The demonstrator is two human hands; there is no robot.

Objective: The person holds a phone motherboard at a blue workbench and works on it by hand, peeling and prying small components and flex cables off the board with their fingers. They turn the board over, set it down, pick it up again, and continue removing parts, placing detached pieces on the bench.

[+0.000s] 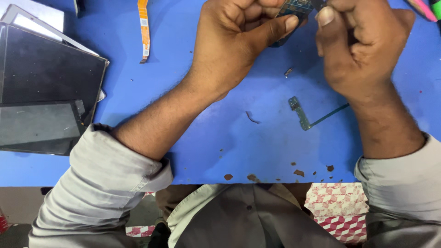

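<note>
Both hands meet at the top of the head view over a blue table. My left hand is closed around a small dark circuit board, its thumb pressed along the board's edge. My right hand is also closed, fingertips pinching the same board from the right. Most of the board is hidden by my fingers. Below my hands, a thin green L-shaped circuit strip lies flat on the table.
A stack of dark tablet screens sits at the left edge. An orange flex cable lies at the top. Small screws and scraps dot the surface. The table's front edge is chipped. A pink tool shows top right.
</note>
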